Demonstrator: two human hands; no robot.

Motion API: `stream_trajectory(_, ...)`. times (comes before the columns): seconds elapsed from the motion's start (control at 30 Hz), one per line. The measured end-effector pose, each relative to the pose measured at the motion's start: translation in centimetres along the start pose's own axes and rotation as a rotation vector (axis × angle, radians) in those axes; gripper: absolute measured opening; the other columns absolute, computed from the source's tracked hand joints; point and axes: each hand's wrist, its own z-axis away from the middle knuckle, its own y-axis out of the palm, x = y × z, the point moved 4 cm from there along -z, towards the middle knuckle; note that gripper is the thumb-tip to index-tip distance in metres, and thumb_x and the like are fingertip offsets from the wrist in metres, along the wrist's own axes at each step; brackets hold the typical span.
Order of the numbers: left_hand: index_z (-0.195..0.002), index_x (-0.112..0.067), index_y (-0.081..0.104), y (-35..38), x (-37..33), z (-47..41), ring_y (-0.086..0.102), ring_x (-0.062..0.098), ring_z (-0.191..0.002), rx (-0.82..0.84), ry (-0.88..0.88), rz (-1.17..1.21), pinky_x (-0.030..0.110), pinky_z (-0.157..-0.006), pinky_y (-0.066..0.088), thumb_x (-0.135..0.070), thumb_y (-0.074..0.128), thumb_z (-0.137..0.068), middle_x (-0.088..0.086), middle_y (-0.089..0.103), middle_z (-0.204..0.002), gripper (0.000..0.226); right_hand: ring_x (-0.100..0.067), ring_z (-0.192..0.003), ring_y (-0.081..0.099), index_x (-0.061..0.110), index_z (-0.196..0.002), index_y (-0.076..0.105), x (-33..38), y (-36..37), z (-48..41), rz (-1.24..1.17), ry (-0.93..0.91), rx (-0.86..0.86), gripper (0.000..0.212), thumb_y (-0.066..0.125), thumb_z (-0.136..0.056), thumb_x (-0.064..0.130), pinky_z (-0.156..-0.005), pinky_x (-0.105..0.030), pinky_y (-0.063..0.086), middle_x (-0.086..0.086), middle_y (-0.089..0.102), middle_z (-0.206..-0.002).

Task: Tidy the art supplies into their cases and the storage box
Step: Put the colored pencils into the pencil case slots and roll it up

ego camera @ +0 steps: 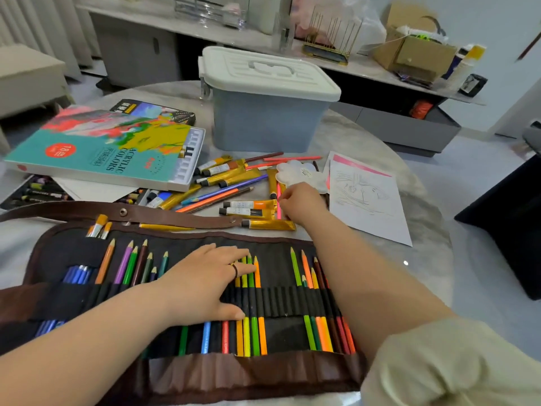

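A brown and black roll-up pencil case (pixel 275 268) lies unrolled at the table's near edge, with several coloured pencils in its loops. My left hand (pixel 205 276) rests flat on it, fingers straight across the pencils. Beyond the case, my right hand (pixel 301 202) pinches a pink pencil (pixel 279 206) among loose gold paint tubes (pixel 251 205) and loose pencils (pixel 216 197). The grey storage box (pixel 263 124) stands at the back with its lid closed. The acrylic paint case (pixel 108 148) lies at the left.
A white flower-shaped palette (pixel 295 171) and sketch papers (pixel 369 200) lie right of my right hand. A crayon tray (pixel 32 191) sits at the left edge under the paint case. A low cabinet with boxes runs behind the table.
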Motion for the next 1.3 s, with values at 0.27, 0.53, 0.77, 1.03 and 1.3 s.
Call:
stream_trajectory(0.27, -0.146, -0.038, 0.008, 0.5, 1.0, -0.4, -0.005, 0.006, -0.144, 0.037, 0.034, 0.041, 0.020, -0.103, -0.015, -0.058, 0.048, -0.084, -0.011, -0.006, -0.156, 0.076, -0.031, -0.110, 0.056, 0.009, -0.110, 0.057, 0.8, 1.8, -4.5, 0.203, 0.171, 0.038, 0.023, 0.051, -0.092, 0.021, -0.081, -0.036, 0.044, -0.013, 0.061, -0.099)
stream_trajectory(0.53, -0.146, -0.037, 0.007, 0.3, 0.8, -0.4, -0.004, 0.007, -0.144, 0.072, 0.033, 0.020, 0.027, -0.114, -0.009, -0.056, 0.049, -0.085, -0.010, -0.006, -0.157, 0.077, -0.016, -0.054, 0.036, 0.010, -0.069, 0.038, 0.4, -0.1, -2.3, -0.026, 0.216, 0.175, 0.032, 0.048, -0.092, 0.030, -0.051, -0.026, 0.034, -0.007, 0.037, -0.064)
stream_trajectory(0.77, -0.146, -0.039, 0.007, 0.3, 0.5, -0.3, -0.002, 0.009, -0.144, 0.094, 0.002, -0.035, 0.031, -0.116, -0.006, -0.057, 0.047, -0.086, -0.009, -0.006, -0.157, 0.074, -0.011, -0.034, 0.030, 0.011, -0.058, 0.039, -2.4, -2.0, 4.9, -0.422, 0.109, 0.146, 0.030, 0.043, -0.088, 0.014, -0.039, -0.016, 0.022, -0.001, 0.040, -0.044)
stream_trajectory(1.03, -0.146, -0.036, 0.002, 0.7, -0.8, 0.0, -0.009, 0.010, -0.144, 0.030, -0.032, -0.084, 0.030, -0.114, -0.011, -0.058, 0.044, -0.087, -0.008, -0.010, -0.157, 0.076, -0.004, -0.028, 0.047, 0.012, -0.069, 0.043, -4.6, 1.1, 8.5, -0.451, 0.044, 0.214, 0.022, 0.040, -0.091, 0.009, -0.032, -0.015, 0.031, -0.004, 0.055, -0.055)
stream_trajectory(1.3, -0.147, -0.032, 0.004, 1.7, -2.0, -0.3, -0.011, 0.008, -0.144, 0.071, 0.031, -0.117, 0.029, -0.114, -0.012, -0.059, 0.039, -0.088, -0.009, -0.011, -0.156, 0.075, -0.011, -0.040, 0.043, 0.014, -0.068, 0.044, -4.4, 1.6, 7.6, -0.330, 0.059, 0.227, 0.023, 0.043, -0.091, 0.015, -0.039, -0.018, 0.034, -0.002, 0.051, -0.055)
